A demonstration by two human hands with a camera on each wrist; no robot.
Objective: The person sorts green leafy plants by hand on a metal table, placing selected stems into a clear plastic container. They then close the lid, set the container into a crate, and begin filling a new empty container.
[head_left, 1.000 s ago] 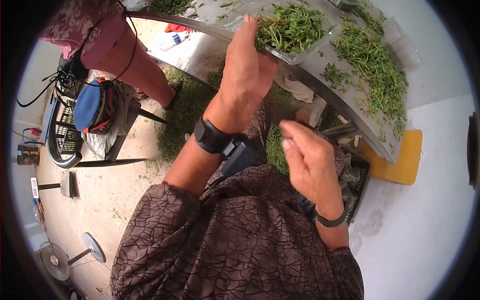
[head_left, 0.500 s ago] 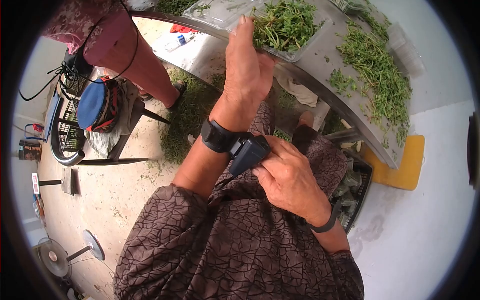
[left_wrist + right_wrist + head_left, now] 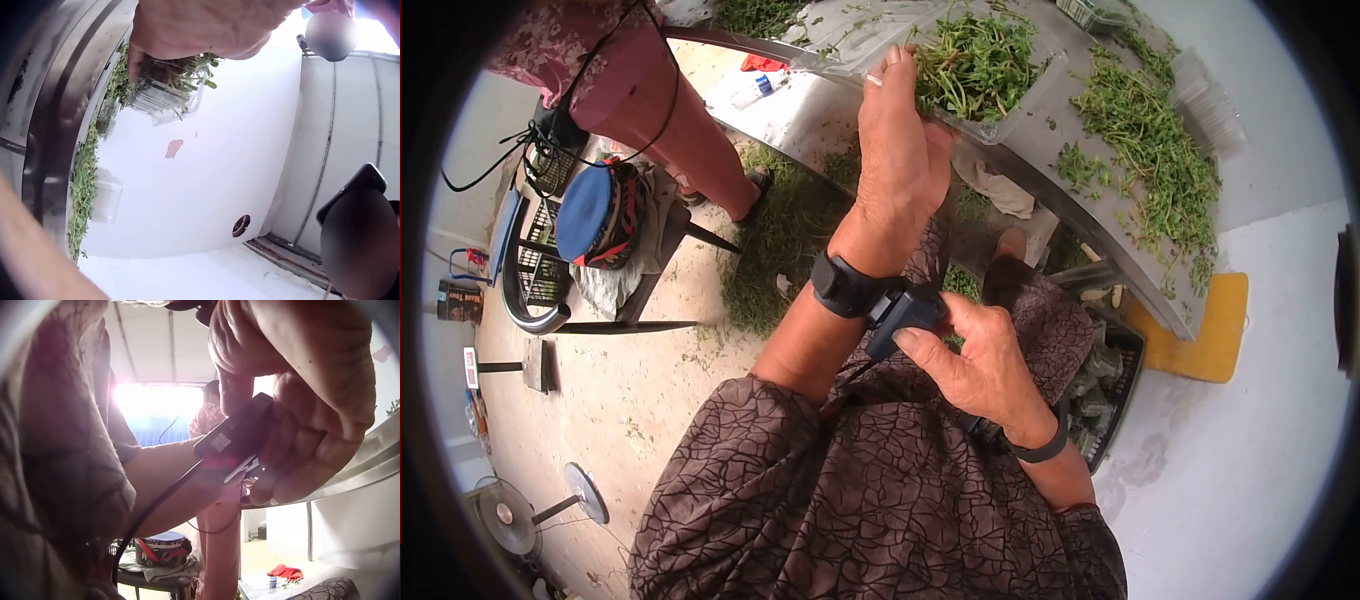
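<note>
My right hand [image 3: 975, 365] pinches a small black wrist camera [image 3: 897, 320], thumb on its near face. A black strap [image 3: 840, 285] holds that camera on my left wrist. In the right wrist view, my fingers curl round the camera [image 3: 228, 440], and a cable runs down from it. My left hand [image 3: 895, 165] is held out at the table edge with fingers straight, beside a clear plastic box [image 3: 1045, 85] heaped with green sprigs [image 3: 975, 65]. In the left wrist view, it overlaps the box [image 3: 178, 109].
Loose greens [image 3: 1150, 150] lie across the metal table [image 3: 1090, 215], beside stacked clear containers [image 3: 1210, 100]. A person's leg [image 3: 690, 130] stands at left, near a chair [image 3: 540, 318] bearing a blue-topped bag [image 3: 585, 220]. A black crate [image 3: 1115, 400] and yellow stool [image 3: 1200, 330] stand at right.
My right hand has come left from mid-air to the wrist camera, and its thumb now presses on it. My left hand stays by the box with little movement.
</note>
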